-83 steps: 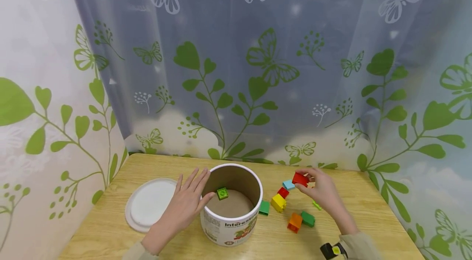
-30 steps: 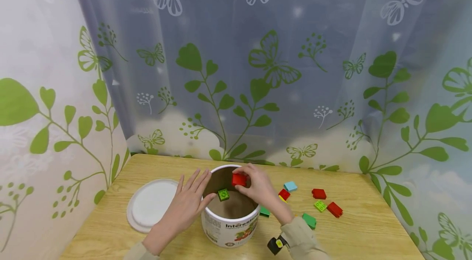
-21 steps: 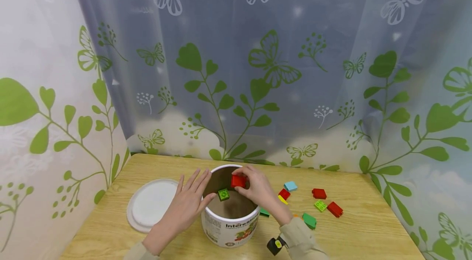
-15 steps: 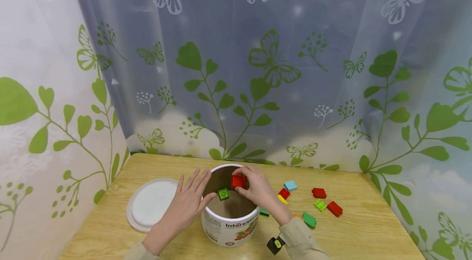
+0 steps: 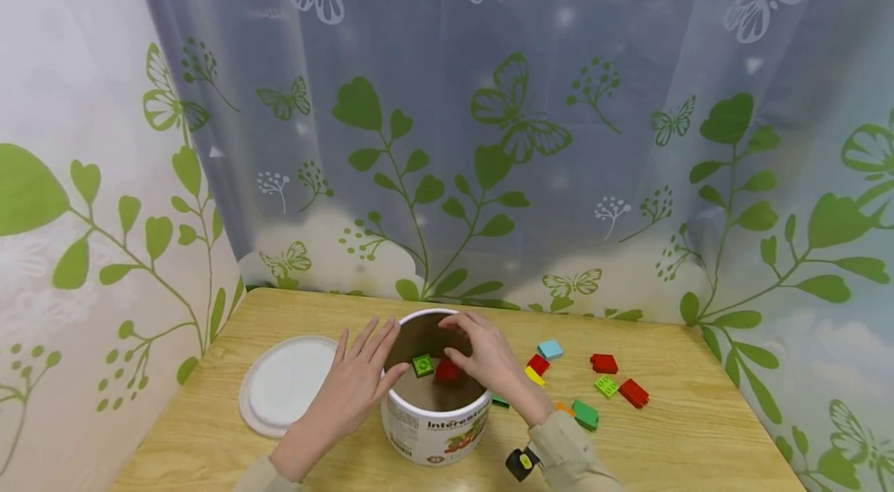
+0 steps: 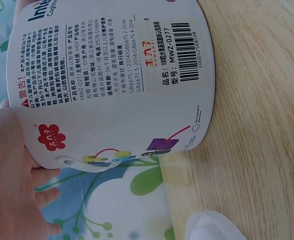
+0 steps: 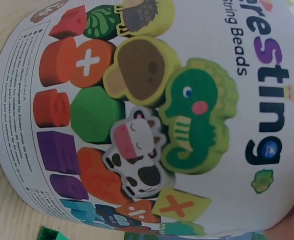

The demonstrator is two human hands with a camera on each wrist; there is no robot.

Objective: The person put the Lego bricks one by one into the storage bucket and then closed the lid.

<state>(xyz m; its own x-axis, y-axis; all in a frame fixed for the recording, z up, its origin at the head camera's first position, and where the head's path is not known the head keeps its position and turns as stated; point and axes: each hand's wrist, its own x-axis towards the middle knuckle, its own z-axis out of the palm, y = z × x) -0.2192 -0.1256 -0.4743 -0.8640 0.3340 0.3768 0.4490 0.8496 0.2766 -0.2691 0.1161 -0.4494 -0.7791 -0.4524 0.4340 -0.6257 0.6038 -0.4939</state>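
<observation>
A round white bucket (image 5: 440, 439) stands on the table, its mouth facing up. My left hand (image 5: 349, 383) lies against its left side with the fingers straight; in the left wrist view the hand (image 6: 16, 185) is beside the printed wall. Over the right rim reaches my right hand (image 5: 492, 360), thumb and fingers apart and holding nothing. Below those fingers, inside the bucket, is a red toy brick (image 5: 447, 370), slightly blurred; whether it touches the bottom I cannot tell. A light green brick (image 5: 422, 365) lies left of it. The right wrist view shows mostly the bucket's label (image 7: 136, 100).
Right of the bucket several loose bricks lie on the wooden table (image 5: 670, 445), among them a light blue brick (image 5: 549, 350), a dark green brick (image 5: 585, 414) and a red brick (image 5: 634, 393). A white round lid (image 5: 289, 383) lies to the left. Printed curtains (image 5: 447, 127) hang behind.
My right hand carried the red brick from the right of the bucket to over its mouth, then let it go; the brick has dropped inside. My left hand has stayed in place.
</observation>
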